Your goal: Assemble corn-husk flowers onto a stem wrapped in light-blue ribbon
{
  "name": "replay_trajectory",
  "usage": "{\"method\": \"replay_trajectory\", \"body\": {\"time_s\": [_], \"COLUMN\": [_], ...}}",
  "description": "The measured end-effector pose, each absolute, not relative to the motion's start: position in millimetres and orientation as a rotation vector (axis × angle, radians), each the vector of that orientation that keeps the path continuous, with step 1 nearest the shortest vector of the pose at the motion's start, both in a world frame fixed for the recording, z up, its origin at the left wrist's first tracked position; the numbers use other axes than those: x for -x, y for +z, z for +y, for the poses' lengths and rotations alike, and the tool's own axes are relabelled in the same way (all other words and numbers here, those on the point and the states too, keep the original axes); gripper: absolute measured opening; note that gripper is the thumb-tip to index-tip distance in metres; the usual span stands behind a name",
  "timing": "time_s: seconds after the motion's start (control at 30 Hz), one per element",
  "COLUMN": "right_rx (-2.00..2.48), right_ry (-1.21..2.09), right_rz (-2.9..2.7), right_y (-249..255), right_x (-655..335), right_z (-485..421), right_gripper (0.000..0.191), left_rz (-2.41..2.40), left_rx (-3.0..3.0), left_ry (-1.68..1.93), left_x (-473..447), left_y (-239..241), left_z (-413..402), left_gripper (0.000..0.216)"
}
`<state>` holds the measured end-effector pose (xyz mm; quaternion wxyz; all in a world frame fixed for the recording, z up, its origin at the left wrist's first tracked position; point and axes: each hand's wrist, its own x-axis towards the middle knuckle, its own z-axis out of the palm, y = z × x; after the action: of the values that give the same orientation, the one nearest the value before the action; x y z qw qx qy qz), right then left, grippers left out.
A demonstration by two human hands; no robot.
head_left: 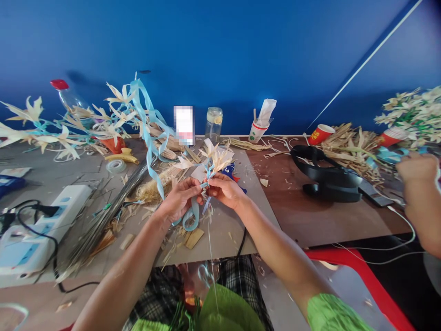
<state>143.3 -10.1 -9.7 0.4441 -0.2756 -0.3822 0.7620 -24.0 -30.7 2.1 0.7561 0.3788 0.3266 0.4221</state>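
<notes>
My right hand (pixel 228 190) pinches the stem of a small bunch of pale dried-husk flowers (pixel 220 159), held upright above the table. In my left hand (pixel 183 198), thumb and fingers are closed on a light blue ribbon (pixel 191 218), which runs to the stem and hangs in a loop below. Both hands nearly meet at the stem, and the exact wrap there is hidden by fingers. A thin pale thread (pixel 211 243) hangs beneath. Behind my left hand lies a tangle of corn silk (pixel 155 189).
Thin wires (pixel 113 216) and a power strip (pixel 44 230) lie left. Finished flower stems (pixel 44 124) and a tape roll (pixel 116 166) stand beyond. A glass jar (pixel 214 126) and paper cup (pixel 257 132) line the wall. Rightward are a black headset (pixel 327 177) and another person's arm (pixel 422 197).
</notes>
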Motion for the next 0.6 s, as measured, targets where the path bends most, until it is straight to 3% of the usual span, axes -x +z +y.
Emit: {"method": "replay_trajectory", "body": {"time_s": [0.6], "right_rx": [0.691], "right_ry": [1.917], "right_rz": [-0.947], "right_y": [-12.5], "right_x": [-142.8], "right_z": [-10.1], "right_gripper": [0.016], "left_rz": [0.927], "left_rx": [-0.797], "left_ry": [0.896], "left_x": [28.5], "left_y": [-5.1], "left_z": [-24.8], "left_gripper": [0.035]}}
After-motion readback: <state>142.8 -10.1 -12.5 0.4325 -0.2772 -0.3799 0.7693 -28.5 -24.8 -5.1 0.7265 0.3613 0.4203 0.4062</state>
